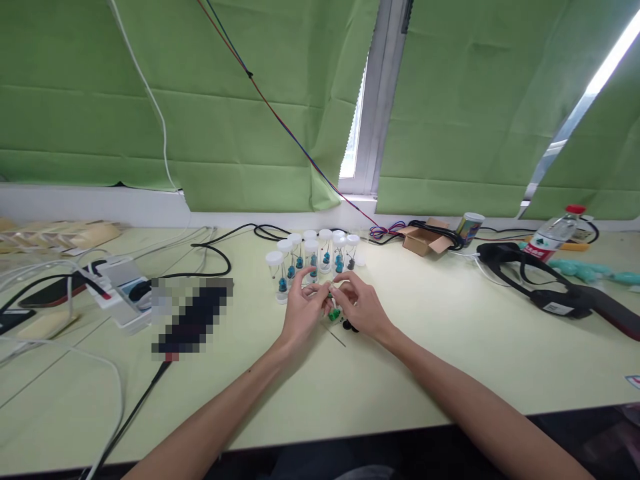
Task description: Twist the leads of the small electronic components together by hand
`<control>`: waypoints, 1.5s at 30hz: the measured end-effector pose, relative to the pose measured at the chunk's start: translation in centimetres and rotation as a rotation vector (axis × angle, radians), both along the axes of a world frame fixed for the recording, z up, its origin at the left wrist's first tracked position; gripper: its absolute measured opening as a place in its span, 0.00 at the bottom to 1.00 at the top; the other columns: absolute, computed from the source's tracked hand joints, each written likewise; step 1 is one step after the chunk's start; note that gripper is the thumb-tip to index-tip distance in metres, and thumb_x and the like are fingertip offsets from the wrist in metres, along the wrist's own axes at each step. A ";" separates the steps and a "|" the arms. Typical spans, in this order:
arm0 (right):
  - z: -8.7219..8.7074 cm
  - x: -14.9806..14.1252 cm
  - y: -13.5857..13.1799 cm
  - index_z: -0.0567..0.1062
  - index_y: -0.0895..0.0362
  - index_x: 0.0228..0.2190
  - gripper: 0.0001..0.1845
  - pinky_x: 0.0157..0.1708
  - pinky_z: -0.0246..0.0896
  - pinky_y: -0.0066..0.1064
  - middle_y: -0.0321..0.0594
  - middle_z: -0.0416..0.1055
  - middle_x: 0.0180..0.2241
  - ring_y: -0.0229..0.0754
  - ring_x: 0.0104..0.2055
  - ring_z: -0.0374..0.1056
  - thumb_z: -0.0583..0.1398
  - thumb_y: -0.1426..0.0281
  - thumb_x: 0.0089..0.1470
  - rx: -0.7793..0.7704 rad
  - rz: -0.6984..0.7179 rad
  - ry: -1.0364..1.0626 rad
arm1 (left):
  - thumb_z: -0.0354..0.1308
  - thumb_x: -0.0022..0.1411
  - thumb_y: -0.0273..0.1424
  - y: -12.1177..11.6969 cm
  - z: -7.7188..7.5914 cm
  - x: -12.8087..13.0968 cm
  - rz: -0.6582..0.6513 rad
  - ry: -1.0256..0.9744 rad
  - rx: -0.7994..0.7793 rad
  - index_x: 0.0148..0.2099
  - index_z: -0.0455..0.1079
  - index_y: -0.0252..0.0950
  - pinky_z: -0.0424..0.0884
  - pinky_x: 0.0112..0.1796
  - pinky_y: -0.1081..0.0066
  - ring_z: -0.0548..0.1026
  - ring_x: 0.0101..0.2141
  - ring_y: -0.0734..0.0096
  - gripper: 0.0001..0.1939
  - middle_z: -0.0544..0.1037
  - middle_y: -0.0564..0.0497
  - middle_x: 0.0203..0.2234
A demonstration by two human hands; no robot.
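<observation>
My left hand (pixel 303 308) and my right hand (pixel 361 305) meet above the table, fingertips pinched close together. Whatever small piece lies between the fingertips is too small to name. Just below them is a small green piece (pixel 334 314), and small black pieces (pixel 347 325) lie beside my right hand. A thin metal rod (pixel 337 338) rests on the tabletop in front. Behind the hands stand several clear tubes with white caps (pixel 275 257), each holding small blue-green parts (pixel 283 285) and thin rods.
To the left are a blurred dark device (pixel 195 317), a white power strip (pixel 120 293) and loose cables. An open cardboard box (pixel 425 238), a printed can (pixel 470 229), a black headset-like band (pixel 540 287) and a plastic bottle (pixel 553 235) stand to the right.
</observation>
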State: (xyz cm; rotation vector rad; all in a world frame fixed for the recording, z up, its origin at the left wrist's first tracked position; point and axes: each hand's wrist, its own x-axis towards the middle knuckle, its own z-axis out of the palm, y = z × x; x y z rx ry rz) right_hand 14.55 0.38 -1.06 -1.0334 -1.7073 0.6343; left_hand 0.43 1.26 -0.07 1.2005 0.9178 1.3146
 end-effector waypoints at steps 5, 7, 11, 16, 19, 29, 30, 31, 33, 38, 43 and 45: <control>0.1 0.2 0.1 0.67 0.55 0.38 0.13 0.22 0.55 0.26 0.29 0.62 0.18 0.35 0.19 0.57 0.50 0.59 0.63 -0.005 -0.064 0.009 | 0.62 0.56 0.37 -0.1 0.2 -0.2 -0.055 0.066 0.045 0.60 0.53 0.46 0.66 0.25 0.72 0.69 0.19 0.77 0.33 0.73 0.58 0.26; 0.1 0.4 0.3 0.67 0.56 0.38 0.14 0.22 0.55 0.26 0.29 0.60 0.19 0.34 0.19 0.57 0.50 0.59 0.64 0.007 -0.084 0.024 | 0.61 0.56 0.37 -0.2 0.2 -0.2 -0.073 0.113 0.075 0.63 0.50 0.48 0.67 0.26 0.73 0.69 0.21 0.77 0.36 0.73 0.58 0.27; 0.1 0.8 0.7 0.68 0.56 0.38 0.15 0.22 0.55 0.26 0.30 0.60 0.20 0.34 0.20 0.57 0.50 0.58 0.64 0.039 -0.108 0.026 | 0.60 0.56 0.34 -0.3 -0.1 -0.1 -0.073 0.253 0.176 0.67 0.44 0.48 0.67 0.28 0.73 0.69 0.23 0.77 0.41 0.73 0.57 0.28; 0.0 1.3 1.0 0.72 0.57 0.41 0.16 0.26 0.60 0.27 0.37 0.68 0.26 0.36 0.24 0.61 0.51 0.59 0.63 0.126 -0.122 -0.029 | 0.58 0.55 0.30 -0.4 -0.2 -0.1 -0.084 0.412 0.295 0.70 0.40 0.46 0.66 0.29 0.73 0.67 0.23 0.76 0.45 0.74 0.55 0.28; -0.1 1.5 1.2 0.73 0.57 0.42 0.16 0.28 0.61 0.28 0.41 0.72 0.32 0.37 0.27 0.64 0.53 0.61 0.62 0.184 -0.114 -0.054 | 0.57 0.54 0.28 -0.3 -0.1 -0.1 -0.093 0.479 0.337 0.70 0.39 0.46 0.66 0.28 0.73 0.67 0.23 0.76 0.46 0.73 0.55 0.28; 0.2 1.7 1.1 0.71 0.55 0.32 0.12 0.28 0.60 0.30 0.40 0.68 0.29 0.39 0.29 0.62 0.51 0.66 0.64 0.327 -0.041 -0.168 | 0.54 0.53 0.25 -0.4 -0.4 -0.4 -0.177 0.623 0.442 0.71 0.36 0.47 0.63 0.26 0.75 0.64 0.22 0.77 0.47 0.71 0.56 0.28; 0.2 1.7 1.1 0.71 0.55 0.31 0.12 0.28 0.60 0.30 0.40 0.68 0.29 0.39 0.29 0.62 0.51 0.66 0.64 0.335 -0.042 -0.173 | 0.54 0.53 0.25 -0.3 -0.4 -0.4 -0.179 0.629 0.448 0.71 0.36 0.48 0.63 0.26 0.75 0.64 0.22 0.77 0.47 0.71 0.56 0.29; 0.2 1.7 1.2 0.70 0.55 0.31 0.12 0.28 0.60 0.30 0.39 0.67 0.28 0.39 0.29 0.62 0.51 0.66 0.64 0.341 -0.046 -0.174 | 0.54 0.54 0.25 -0.3 -0.4 -0.4 -0.178 0.628 0.450 0.71 0.36 0.48 0.63 0.26 0.75 0.64 0.22 0.77 0.47 0.71 0.55 0.29; 0.1 1.7 1.2 0.70 0.55 0.31 0.12 0.29 0.60 0.30 0.39 0.67 0.28 0.39 0.29 0.62 0.51 0.67 0.64 0.353 -0.054 -0.169 | 0.54 0.54 0.26 -0.3 -0.4 -0.4 -0.175 0.623 0.452 0.71 0.36 0.48 0.63 0.27 0.74 0.65 0.22 0.77 0.47 0.72 0.55 0.30; 0.0 1.9 1.3 0.69 0.55 0.31 0.11 0.29 0.60 0.31 0.40 0.67 0.29 0.39 0.29 0.61 0.51 0.66 0.64 0.379 -0.091 -0.162 | 0.55 0.57 0.28 -0.3 -0.3 -0.4 -0.143 0.586 0.439 0.71 0.35 0.48 0.64 0.27 0.74 0.67 0.24 0.75 0.46 0.73 0.53 0.32; 0.0 2.2 1.6 0.69 0.55 0.31 0.11 0.29 0.60 0.31 0.40 0.66 0.28 0.39 0.28 0.61 0.51 0.65 0.63 0.395 -0.130 -0.154 | 0.55 0.59 0.30 -0.2 -0.4 -0.4 -0.101 0.517 0.422 0.70 0.35 0.47 0.66 0.30 0.73 0.68 0.24 0.75 0.44 0.73 0.53 0.31; 0.0 2.3 1.6 0.69 0.55 0.30 0.11 0.29 0.60 0.31 0.39 0.66 0.28 0.38 0.27 0.61 0.52 0.66 0.63 0.405 -0.150 -0.149 | 0.55 0.60 0.31 -0.1 -0.4 -0.4 -0.078 0.528 0.421 0.70 0.35 0.48 0.67 0.31 0.72 0.69 0.25 0.75 0.43 0.73 0.53 0.32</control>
